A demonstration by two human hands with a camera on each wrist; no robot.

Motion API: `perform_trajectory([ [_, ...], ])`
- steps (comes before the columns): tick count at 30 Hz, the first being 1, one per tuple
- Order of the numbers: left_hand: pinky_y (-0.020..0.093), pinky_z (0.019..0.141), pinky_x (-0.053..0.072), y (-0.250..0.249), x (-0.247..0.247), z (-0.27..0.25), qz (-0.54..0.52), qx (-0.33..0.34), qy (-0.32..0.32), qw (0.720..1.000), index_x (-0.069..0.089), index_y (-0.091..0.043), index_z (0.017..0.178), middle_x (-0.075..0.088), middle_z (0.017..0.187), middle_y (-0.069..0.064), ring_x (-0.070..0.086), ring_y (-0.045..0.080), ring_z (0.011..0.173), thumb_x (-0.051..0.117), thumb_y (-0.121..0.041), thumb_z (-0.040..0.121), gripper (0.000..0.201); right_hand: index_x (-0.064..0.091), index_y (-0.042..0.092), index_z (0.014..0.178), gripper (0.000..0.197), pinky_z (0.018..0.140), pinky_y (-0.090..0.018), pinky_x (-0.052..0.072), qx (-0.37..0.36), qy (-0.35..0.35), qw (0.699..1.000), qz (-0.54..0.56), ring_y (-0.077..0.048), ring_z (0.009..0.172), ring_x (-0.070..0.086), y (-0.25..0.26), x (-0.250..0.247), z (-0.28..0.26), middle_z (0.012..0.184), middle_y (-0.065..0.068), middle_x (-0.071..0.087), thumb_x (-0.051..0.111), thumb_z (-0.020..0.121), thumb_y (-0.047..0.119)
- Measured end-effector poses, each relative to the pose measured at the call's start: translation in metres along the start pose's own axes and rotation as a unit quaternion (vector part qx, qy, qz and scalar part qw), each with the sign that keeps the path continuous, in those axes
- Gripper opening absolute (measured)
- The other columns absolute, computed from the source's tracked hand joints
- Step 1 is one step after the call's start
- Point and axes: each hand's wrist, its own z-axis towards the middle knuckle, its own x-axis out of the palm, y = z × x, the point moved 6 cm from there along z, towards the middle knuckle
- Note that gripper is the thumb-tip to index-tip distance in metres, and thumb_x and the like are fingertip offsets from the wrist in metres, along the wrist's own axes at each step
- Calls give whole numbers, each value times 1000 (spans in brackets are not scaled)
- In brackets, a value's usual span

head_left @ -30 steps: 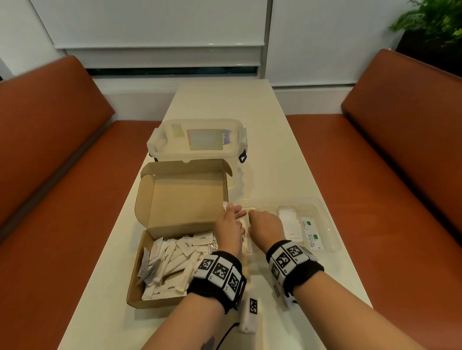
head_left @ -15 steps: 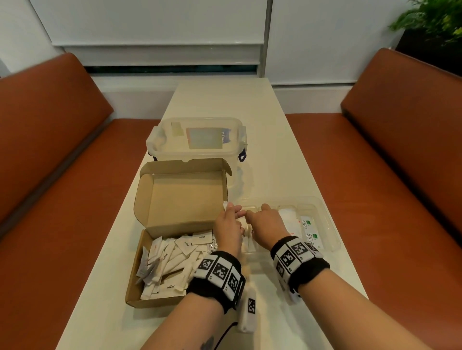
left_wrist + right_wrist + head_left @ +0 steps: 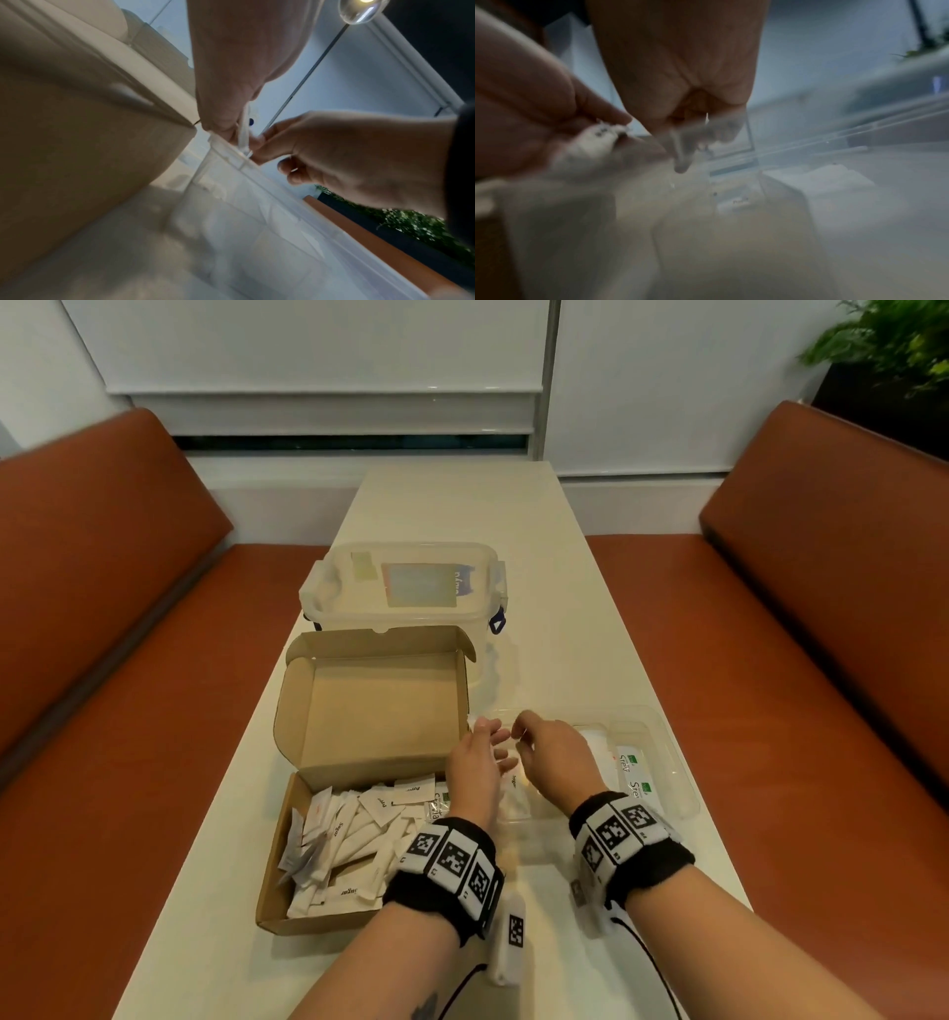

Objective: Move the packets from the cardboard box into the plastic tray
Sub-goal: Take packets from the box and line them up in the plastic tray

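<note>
An open cardboard box [image 3: 318, 923] at the table's near left holds several white packets [image 3: 354, 845]. To its right lies the clear plastic tray [image 3: 683, 762] with white and green-marked packets [image 3: 634, 775] in its right part. Both hands hover over the tray's left end, close together. My left hand [image 3: 488, 737] holds a few white packets [image 3: 590, 146] against its palm and fingers. My right hand [image 3: 521, 731] has its fingers curled, and in the left wrist view it pinches the end of a thin white packet [image 3: 244, 130] that the left hand [image 3: 226, 121] also holds.
A clear lidded plastic container [image 3: 405, 588] stands behind the box's raised lid [image 3: 380, 706]. The long cream table [image 3: 554, 567] runs between two brown benches [image 3: 770, 711]. A plant [image 3: 883, 346] stands at the far right.
Both hands have lifted off the tray floor. The right hand has shifted left, up to the left hand's fingertips, and its fingers have closed on a packet held there.
</note>
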Motion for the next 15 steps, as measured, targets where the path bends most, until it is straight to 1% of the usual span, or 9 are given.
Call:
perform_trajectory([
  [2, 24, 84, 46, -2, 8, -3, 22, 0, 37, 999, 60, -16, 116, 60, 113, 2, 56, 16, 103, 34, -35, 101, 35, 59, 20, 88, 17, 59, -25, 40, 42, -14, 988, 150, -7, 66, 58, -3, -10, 0, 78, 2, 68, 46, 88, 9],
  [3, 26, 92, 42, -3, 12, -5, 34, 2, 58, 998, 58, -20, 122, 58, 120, 0, 53, 15, 112, 32, -37, 102, 37, 60, 22, 82, 21, 59, -22, 41, 60, -7, 970, 234, -2, 59, 57, -4, -14, -2, 73, 5, 68, 46, 86, 7],
  [5, 29, 103, 37, -5, 18, -8, 44, 6, 87, 995, 50, -24, 133, 53, 132, 0, 49, 15, 121, 29, -39, 102, 40, 62, 20, 80, 20, 64, -25, 49, 77, 24, 928, 364, -5, 60, 61, -5, -18, -7, 70, 3, 69, 47, 84, 7],
  [7, 36, 111, 34, -6, 20, -9, 43, 4, 98, 994, 47, -26, 136, 49, 139, 4, 47, 18, 127, 28, -40, 102, 42, 62, 14, 89, 10, 69, -29, 54, 68, 57, 903, 421, -14, 66, 68, -4, -20, -12, 71, -3, 72, 53, 87, 10],
  [9, 40, 110, 35, -6, 19, -9, 39, -1, 94, 995, 48, -26, 136, 48, 139, 7, 48, 22, 127, 28, -41, 102, 42, 62, 13, 95, 10, 72, -29, 55, 55, 66, 908, 410, -17, 70, 71, -5, -22, -15, 70, -6, 72, 64, 86, 15],
  [11, 34, 106, 39, -5, 18, -9, 25, 1, 88, 996, 48, -23, 136, 49, 136, 7, 50, 21, 125, 29, -39, 102, 42, 63, 13, 95, 14, 70, -23, 51, 55, 62, 918, 389, -12, 68, 70, -7, -21, -15, 65, -2, 71, 69, 83, 17],
  [13, 25, 94, 45, -3, 17, -8, 19, -3, 82, 996, 51, -20, 132, 54, 129, 7, 54, 19, 118, 31, -37, 102, 40, 65, 12, 94, 15, 71, -23, 49, 63, 60, 921, 381, -9, 68, 70, -9, -20, -15, 67, -2, 72, 71, 82, 18],
  [14, 24, 89, 47, -3, 15, -8, 24, -4, 76, 997, 56, -19, 126, 58, 121, 8, 57, 18, 111, 33, -36, 101, 37, 66, 11, 93, 14, 71, -23, 49, 65, 60, 921, 379, -9, 68, 69, -10, -18, -15, 68, -3, 73, 71, 82, 17],
  [15, 27, 86, 48, -3, 14, -7, 34, 0, 65, 997, 61, -19, 114, 61, 112, 8, 59, 19, 104, 37, -35, 101, 32, 66, 11, 92, 14, 70, -22, 49, 66, 59, 921, 379, -9, 68, 69, -10, -18, -14, 70, -4, 73, 72, 81, 17],
])
